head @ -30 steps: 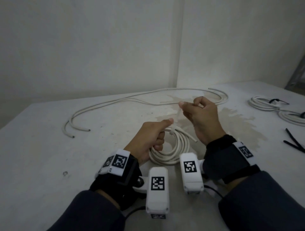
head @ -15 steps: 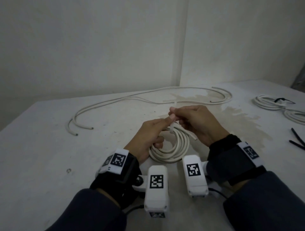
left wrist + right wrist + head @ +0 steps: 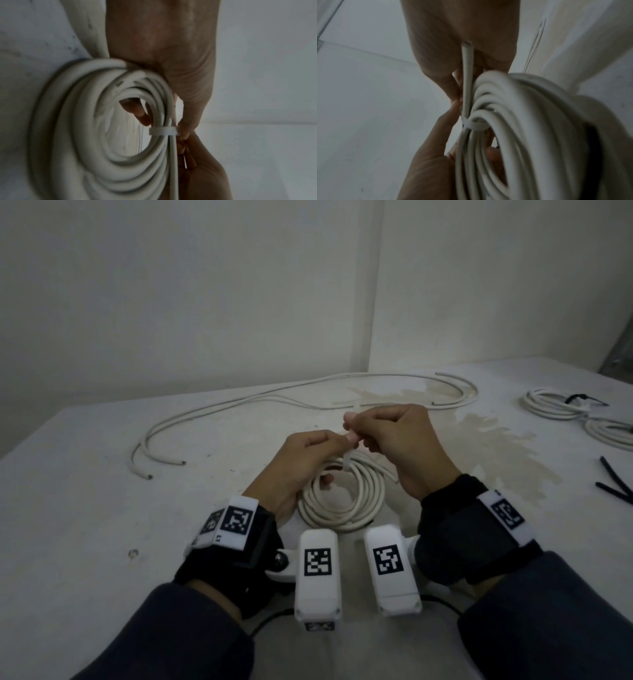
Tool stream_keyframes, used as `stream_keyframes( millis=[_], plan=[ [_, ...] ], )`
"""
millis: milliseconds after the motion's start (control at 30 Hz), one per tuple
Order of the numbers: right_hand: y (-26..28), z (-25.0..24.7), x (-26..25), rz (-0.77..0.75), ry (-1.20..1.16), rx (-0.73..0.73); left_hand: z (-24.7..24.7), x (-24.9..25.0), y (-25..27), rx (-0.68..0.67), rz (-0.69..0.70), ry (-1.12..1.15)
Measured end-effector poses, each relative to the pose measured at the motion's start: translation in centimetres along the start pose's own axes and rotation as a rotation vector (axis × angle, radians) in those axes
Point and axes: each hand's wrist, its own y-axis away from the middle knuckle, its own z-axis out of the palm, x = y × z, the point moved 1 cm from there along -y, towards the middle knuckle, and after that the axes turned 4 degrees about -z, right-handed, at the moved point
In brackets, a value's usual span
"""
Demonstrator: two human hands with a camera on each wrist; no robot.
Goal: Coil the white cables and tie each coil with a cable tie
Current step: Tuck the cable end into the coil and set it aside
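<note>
A coil of white cable (image 3: 342, 498) stands tilted up off the table, and a white cable tie (image 3: 347, 462) is cinched round its top strands. My left hand (image 3: 337, 440) grips the coil, fingers through its middle and thumb up by the tie. My right hand (image 3: 356, 428) pinches the tie's tail just above the coil, touching the left thumb. The left wrist view shows the tie (image 3: 163, 131) wrapped round the coil (image 3: 77, 121). In the right wrist view the tie (image 3: 474, 124) binds the coil (image 3: 530, 121), and a cut cable end (image 3: 467, 74) sticks up beside my right fingers.
A long loose white cable (image 3: 274, 398) snakes across the far table. Two tied coils (image 3: 555, 405) (image 3: 609, 429) lie at the far right, with black cable ties (image 3: 616, 484) nearer. A brown stain (image 3: 496, 446) marks the white table (image 3: 102, 508). Walls close the far side.
My right hand has come down and left from its raised pull, and now meets the left thumb at the tie. The left hand keeps its grip on the coil.
</note>
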Motion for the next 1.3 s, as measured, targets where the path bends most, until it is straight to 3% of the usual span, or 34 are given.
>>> stream_keyframes(
  millis=[167,333,600,967,1133,1300],
  plan=[
    [-0.3,0.0,0.5,-0.024,-0.029,0.110,0.4,0.0,-0.4,0.010,0.017,-0.075],
    [-0.5,0.2,1.7,0.094,-0.087,0.224,0.6,-0.3,-0.6,0.002,0.024,-0.087],
    [-0.4,0.1,2.0,0.141,-0.110,0.151,0.8,-0.3,0.4,0.006,0.067,-0.083],
    [0.0,0.3,1.4,0.174,-0.148,0.139,1.4,0.3,1.1,0.054,0.024,-0.054],
    [-0.4,-1.3,0.9,0.222,-0.109,0.043,2.3,0.8,0.5,0.063,-0.051,-0.053],
    [-1.8,-6.1,-1.7,0.319,0.230,-0.403,4.5,1.8,-1.9,0.100,-0.028,0.031]
  ],
)
